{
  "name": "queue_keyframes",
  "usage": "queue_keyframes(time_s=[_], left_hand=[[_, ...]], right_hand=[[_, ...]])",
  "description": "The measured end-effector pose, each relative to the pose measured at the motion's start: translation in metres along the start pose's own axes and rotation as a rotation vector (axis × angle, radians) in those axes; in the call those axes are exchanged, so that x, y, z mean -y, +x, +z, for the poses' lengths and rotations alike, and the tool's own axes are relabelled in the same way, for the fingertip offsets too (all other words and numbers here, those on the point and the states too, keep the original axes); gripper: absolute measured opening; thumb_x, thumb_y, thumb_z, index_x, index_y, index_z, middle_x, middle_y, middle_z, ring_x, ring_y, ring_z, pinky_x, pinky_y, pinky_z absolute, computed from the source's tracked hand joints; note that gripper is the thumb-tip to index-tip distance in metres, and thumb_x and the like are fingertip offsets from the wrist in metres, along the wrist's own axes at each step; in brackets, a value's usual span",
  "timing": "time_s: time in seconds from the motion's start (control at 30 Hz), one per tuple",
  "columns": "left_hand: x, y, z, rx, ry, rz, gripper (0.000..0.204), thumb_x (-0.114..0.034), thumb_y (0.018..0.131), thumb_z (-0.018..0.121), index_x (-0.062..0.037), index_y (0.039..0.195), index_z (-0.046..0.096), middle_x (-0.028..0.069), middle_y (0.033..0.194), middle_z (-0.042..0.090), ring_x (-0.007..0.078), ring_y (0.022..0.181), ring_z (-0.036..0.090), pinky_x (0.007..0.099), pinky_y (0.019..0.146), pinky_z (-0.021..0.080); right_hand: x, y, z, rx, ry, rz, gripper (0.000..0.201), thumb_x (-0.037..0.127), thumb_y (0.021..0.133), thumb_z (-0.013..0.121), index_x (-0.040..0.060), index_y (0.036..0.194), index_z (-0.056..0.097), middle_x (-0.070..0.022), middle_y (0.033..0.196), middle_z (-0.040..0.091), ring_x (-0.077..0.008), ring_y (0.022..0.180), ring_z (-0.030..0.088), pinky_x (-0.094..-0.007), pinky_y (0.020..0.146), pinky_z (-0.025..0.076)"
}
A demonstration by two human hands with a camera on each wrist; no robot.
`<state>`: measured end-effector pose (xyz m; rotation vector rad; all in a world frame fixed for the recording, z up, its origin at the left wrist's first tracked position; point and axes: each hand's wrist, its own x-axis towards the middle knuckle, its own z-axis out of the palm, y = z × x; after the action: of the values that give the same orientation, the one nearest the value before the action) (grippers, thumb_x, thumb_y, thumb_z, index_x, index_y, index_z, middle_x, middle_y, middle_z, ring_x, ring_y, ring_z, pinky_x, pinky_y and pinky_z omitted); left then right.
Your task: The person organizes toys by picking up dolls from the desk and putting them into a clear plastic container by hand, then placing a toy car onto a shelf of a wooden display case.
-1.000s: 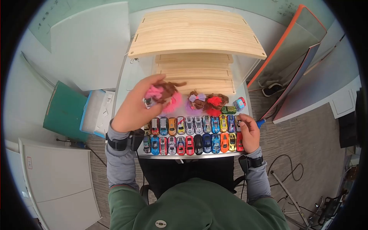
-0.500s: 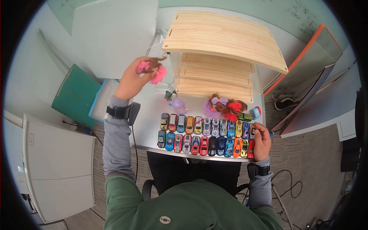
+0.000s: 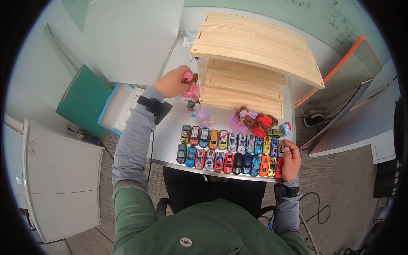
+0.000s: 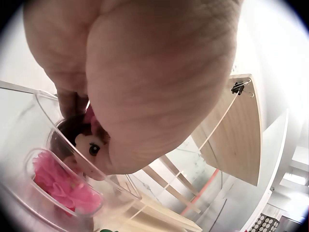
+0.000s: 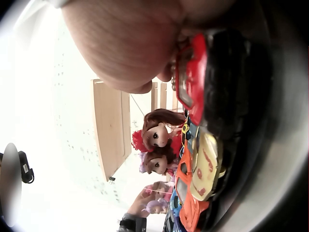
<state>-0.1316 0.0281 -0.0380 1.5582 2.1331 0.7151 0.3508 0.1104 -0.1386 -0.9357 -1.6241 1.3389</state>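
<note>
At the near edge of the counter (image 3: 163, 146), two tight rows of toy cars (image 3: 228, 162) run left to right. The right hand (image 3: 291, 161) is at the right end of these rows, its fingers by the last car (image 3: 280, 149) of the far row; whether that grip pinches it or only leans there, I cannot tell. The right wrist view adds the near row's end from the side: a red car (image 5: 195, 72) just beside the hand, then a gold car (image 5: 206, 166) and an orange car (image 5: 192, 208). Beyond the rows on the right are a green car (image 3: 274, 133) and a blue-and-red car (image 3: 285, 128), beside two brown-haired dolls (image 3: 262, 122); from above mostly hair and bows show, while the right wrist view gives their faces. Farther left, a purple-haired doll (image 3: 203, 117) sits near a small green figure (image 3: 190, 105). Beyond these, at the left side of the wooden shelf (image 3: 255, 46), the left hand (image 3: 173, 83) has its grip around the head of a pink-bowed doll (image 3: 190, 78). The hand hides much of that doll from above; the left wrist view shows one eye, and the pink skirt (image 4: 67, 186) seen through clear plastic. That view also shows a black clip (image 4: 237, 88) at the shelf's corner.
</note>
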Motion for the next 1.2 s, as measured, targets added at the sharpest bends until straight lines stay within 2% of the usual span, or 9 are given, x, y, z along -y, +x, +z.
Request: queue_keyframes(time_s=[0.1, 0.17, 0.27, 0.37, 0.57, 0.8, 0.87, 0.97, 1.2], left_hand=[[0.016, 0.005, 0.01, -0.032, 0.074, 0.16, 0.042, -0.017, 0.08, 0.069, -0.0057, 0.119, 0.057, 0.0198, 0.112, 0.065, 0.0346, 0.111, 0.059, 0.0409, 0.096, 0.047], [0.02, 0.001, 0.015, -0.207, 0.206, 0.297, 0.043, -0.017, 0.08, 0.068, -0.008, 0.12, 0.059, 0.0198, 0.113, 0.064, 0.0385, 0.121, 0.05, 0.0456, 0.105, 0.041], [0.02, 0.0, 0.005, -0.056, 0.228, 0.247, 0.046, -0.015, 0.08, 0.069, -0.0078, 0.124, 0.058, 0.0144, 0.122, 0.061, 0.0389, 0.13, 0.041, 0.0466, 0.111, 0.033], [0.024, 0.001, 0.007, -0.142, 0.204, 0.274, 0.039, -0.02, 0.079, 0.069, -0.0108, 0.117, 0.063, 0.0185, 0.114, 0.063, 0.0387, 0.12, 0.049, 0.0454, 0.106, 0.039], [0.021, 0.001, 0.005, -0.184, 0.157, 0.275, 0.034, -0.019, 0.079, 0.071, -0.0091, 0.111, 0.063, 0.0164, 0.099, 0.061, 0.0351, 0.106, 0.054, 0.0424, 0.092, 0.045], [0.02, -0.011, 0.001, -0.226, 0.011, 0.303, 0.034, -0.013, 0.082, 0.069, -0.0024, 0.113, 0.06, 0.0163, 0.107, 0.062, 0.0333, 0.107, 0.056, 0.0403, 0.095, 0.045], [0.013, -0.017, -0.004, -0.135, -0.203, 0.188, 0.035, -0.012, 0.083, 0.068, -0.0005, 0.115, 0.058, 0.0155, 0.111, 0.062, 0.0298, 0.107, 0.058, 0.0376, 0.096, 0.045], [0.02, -0.016, -0.004, -0.099, -0.256, 0.179, 0.035, -0.009, 0.084, 0.067, 0.0, 0.116, 0.057, 0.0149, 0.113, 0.062, 0.0266, 0.107, 0.058, 0.0353, 0.096, 0.044], [0.028, -0.011, 0.002, -0.158, 0.074, 0.271, 0.037, -0.007, 0.085, 0.065, -0.0036, 0.121, 0.054, 0.0134, 0.119, 0.057, 0.0287, 0.115, 0.052, 0.037, 0.102, 0.04]], right_hand=[[0.002, 0.0, 0.0, -0.004, 0.002, 0.0, 0.027, 0.008, 0.1, 0.052, -0.0037, 0.124, 0.055, -0.0127, 0.121, 0.061, -0.0178, 0.113, 0.057, -0.0309, 0.101, 0.042], [0.003, 0.0, 0.0, 0.006, -0.003, -0.013, 0.027, 0.008, 0.1, 0.051, -0.0036, 0.124, 0.055, -0.0124, 0.12, 0.062, -0.0176, 0.112, 0.057, -0.0308, 0.101, 0.042], [0.004, 0.0, 0.002, -0.01, 0.014, -0.005, 0.026, 0.007, 0.1, 0.051, -0.0037, 0.124, 0.055, -0.0123, 0.118, 0.062, -0.0175, 0.112, 0.057, -0.0308, 0.101, 0.042], [0.007, 0.0, 0.003, -0.01, -0.014, -0.008, 0.025, 0.008, 0.1, 0.052, -0.0034, 0.122, 0.056, -0.0118, 0.118, 0.063, -0.0175, 0.112, 0.057, -0.031, 0.101, 0.042], [-0.002, 0.001, -0.001, -0.023, -0.048, -0.023, 0.025, 0.01, 0.099, 0.053, -0.0026, 0.12, 0.058, -0.0107, 0.118, 0.063, -0.0175, 0.112, 0.057, -0.0314, 0.101, 0.041], [0.001, 0.0, 0.0, -0.017, -0.05, -0.019, 0.025, 0.01, 0.099, 0.053, -0.0026, 0.12, 0.058, -0.0108, 0.119, 0.062, -0.0174, 0.113, 0.056, -0.0309, 0.101, 0.041], [0.001, 0.0, 0.0, -0.018, -0.046, -0.018, 0.025, 0.011, 0.099, 0.053, -0.0026, 0.12, 0.058, -0.0107, 0.119, 0.062, -0.0173, 0.113, 0.056, -0.0307, 0.101, 0.041], [-0.002, 0.001, -0.001, -0.031, -0.065, -0.027, 0.026, 0.012, 0.099, 0.054, -0.0026, 0.12, 0.058, -0.0106, 0.118, 0.063, -0.017, 0.112, 0.057, -0.0304, 0.1, 0.042], [-0.002, 0.0, -0.001, -0.02, -0.062, -0.032, 0.026, 0.012, 0.099, 0.054, -0.0027, 0.12, 0.059, -0.0103, 0.117, 0.063, -0.0168, 0.11, 0.057, -0.03, 0.098, 0.043]])
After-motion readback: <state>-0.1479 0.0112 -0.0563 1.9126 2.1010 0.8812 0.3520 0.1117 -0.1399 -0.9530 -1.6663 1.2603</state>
